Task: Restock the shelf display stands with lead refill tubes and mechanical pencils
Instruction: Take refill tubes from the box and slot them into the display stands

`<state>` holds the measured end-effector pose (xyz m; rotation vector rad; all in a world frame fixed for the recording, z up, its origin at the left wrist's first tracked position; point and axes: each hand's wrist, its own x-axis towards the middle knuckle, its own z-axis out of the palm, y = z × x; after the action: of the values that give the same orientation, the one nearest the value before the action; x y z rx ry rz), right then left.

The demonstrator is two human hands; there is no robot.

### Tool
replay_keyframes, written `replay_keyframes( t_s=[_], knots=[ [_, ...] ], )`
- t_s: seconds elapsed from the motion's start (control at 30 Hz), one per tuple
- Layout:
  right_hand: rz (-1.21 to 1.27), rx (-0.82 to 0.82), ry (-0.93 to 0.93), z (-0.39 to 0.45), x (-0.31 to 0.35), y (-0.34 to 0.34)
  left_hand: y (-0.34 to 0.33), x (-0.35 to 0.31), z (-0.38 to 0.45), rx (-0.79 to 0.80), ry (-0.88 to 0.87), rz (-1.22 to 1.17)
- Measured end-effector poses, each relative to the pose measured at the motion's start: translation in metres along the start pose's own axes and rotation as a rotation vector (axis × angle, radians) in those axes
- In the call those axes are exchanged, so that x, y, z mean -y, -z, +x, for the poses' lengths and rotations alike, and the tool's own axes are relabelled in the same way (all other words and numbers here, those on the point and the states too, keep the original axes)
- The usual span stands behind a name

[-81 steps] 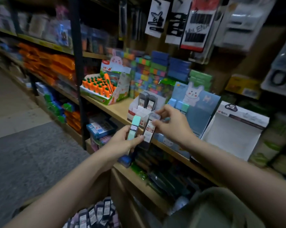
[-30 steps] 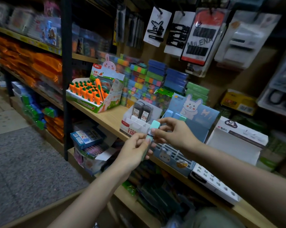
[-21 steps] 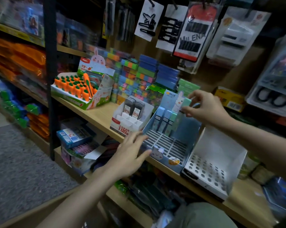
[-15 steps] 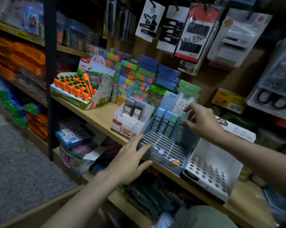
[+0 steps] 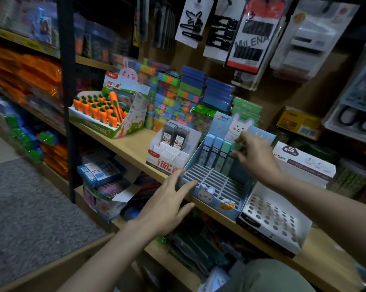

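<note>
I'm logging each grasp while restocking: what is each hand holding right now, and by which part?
The right hand pinches a green lead refill tube near its cap. The left hand holds nothing.

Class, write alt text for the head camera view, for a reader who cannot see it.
A person's right hand sets a green lead refill tube into the back row of a blue bunny display stand on a wooden shelf. The left hand, fingers spread, rests against the stand's front corner.

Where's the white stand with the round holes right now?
On the wooden shelf, right of the blue bunny stand, sits the white perforated stand, below the right hand.
</note>
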<state>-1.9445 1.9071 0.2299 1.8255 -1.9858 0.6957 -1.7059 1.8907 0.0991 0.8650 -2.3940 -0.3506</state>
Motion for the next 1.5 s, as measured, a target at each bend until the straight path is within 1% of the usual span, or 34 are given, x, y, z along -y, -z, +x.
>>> replay_keyframes(
  t_s=[0.1, 0.2, 0.37, 0.47, 0.63, 0.7, 0.77, 0.8, 0.87, 0.9, 0.97, 1.03, 1.13, 1.3, 1.33, 1.37, 1.4, 1.43, 1.47, 1.5],
  knots=[
    [-0.031, 0.022, -0.014, -0.001, 0.004, -0.002, 0.001, 0.002, -0.001, 0.013, 0.003, -0.009],
    [-0.1, 0.01, 0.029, -0.001, 0.006, 0.001, 0.003, 0.002, 0.0, 0.02, 0.002, -0.003],
    [-0.261, 0.101, 0.102, -0.009, 0.007, -0.001, 0.005, 0.002, 0.001, 0.022, 0.002, -0.003],
    [-0.287, 0.109, 0.09, -0.015, 0.01, -0.002, 0.006, 0.002, 0.001, 0.026, 0.001, -0.007],
    [-0.313, 0.173, 0.048, -0.019, 0.019, 0.005, 0.006, 0.002, -0.001, 0.059, 0.014, -0.022],
    [-0.355, 0.147, 0.048, -0.02, 0.027, 0.008, 0.008, 0.003, -0.003, 0.058, 0.019, -0.046],
    [-0.309, 0.076, 0.164, -0.021, 0.047, 0.006, 0.011, 0.005, -0.005, 0.039, 0.038, -0.076],
    [-0.268, 0.083, 0.258, -0.021, 0.06, 0.002, 0.013, 0.007, -0.007, 0.029, 0.05, -0.081],
    [-0.234, 0.193, 0.403, -0.024, 0.086, -0.011, 0.016, 0.011, -0.01, 0.02, 0.084, -0.067],
    [-0.25, 0.254, 0.42, -0.025, 0.097, -0.019, 0.018, 0.013, -0.011, 0.023, 0.106, -0.057],
    [-0.295, 0.34, 0.368, -0.025, 0.112, -0.035, 0.02, 0.019, -0.015, 0.043, 0.158, -0.042],
    [-0.314, 0.381, 0.284, -0.027, 0.121, -0.046, 0.022, 0.026, -0.019, 0.08, 0.212, -0.03],
    [-0.328, 0.364, 0.22, -0.034, 0.128, -0.053, 0.023, 0.035, -0.03, 0.12, 0.262, -0.054],
    [-0.257, 0.331, 0.228, -0.037, 0.138, -0.046, 0.029, 0.046, -0.059, 0.178, 0.368, -0.077],
    [-0.229, 0.272, 0.267, -0.039, 0.141, -0.043, 0.029, 0.049, -0.068, 0.183, 0.398, -0.082],
    [-0.181, 0.187, 0.347, -0.042, 0.144, -0.04, 0.03, 0.05, -0.079, 0.179, 0.43, -0.096],
    [-0.11, 0.117, 0.458, -0.047, 0.147, -0.038, 0.03, 0.051, -0.091, 0.173, 0.469, -0.125],
    [-0.02, 0.088, 0.577, -0.055, 0.153, -0.039, 0.029, 0.051, -0.103, 0.158, 0.519, -0.191],
    [0.067, 0.132, 0.676, -0.068, 0.159, -0.044, 0.027, 0.051, -0.118, 0.134, 0.59, -0.287],
    [0.131, 0.259, 0.745, -0.085, 0.166, -0.053, 0.022, 0.053, -0.136, 0.106, 0.672, -0.376]
  ],
)
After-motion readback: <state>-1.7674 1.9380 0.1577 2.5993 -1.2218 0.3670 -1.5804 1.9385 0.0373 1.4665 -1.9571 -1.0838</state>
